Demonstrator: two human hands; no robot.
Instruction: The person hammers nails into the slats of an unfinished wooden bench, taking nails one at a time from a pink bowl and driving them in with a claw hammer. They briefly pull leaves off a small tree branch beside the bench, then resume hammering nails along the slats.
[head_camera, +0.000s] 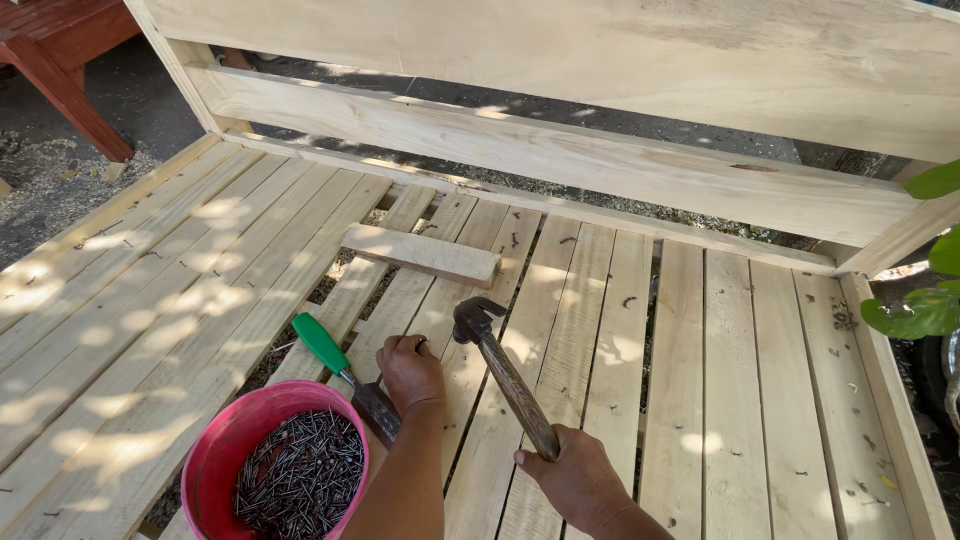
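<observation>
My right hand grips the wooden handle of a claw hammer, whose dark metal head is raised just above a slat. My left hand rests on a pale wooden slat, fingers pinched together as if on a small nail, which is too small to see clearly. The hammer head hangs just right of my left hand's fingers. Both hands are over a bed frame of pale wooden slats.
A pink bucket full of dark nails stands by my left forearm. A green-handled tool lies between bucket and hand. A short loose board lies across the slats. The headboard rises behind. Green leaves at right.
</observation>
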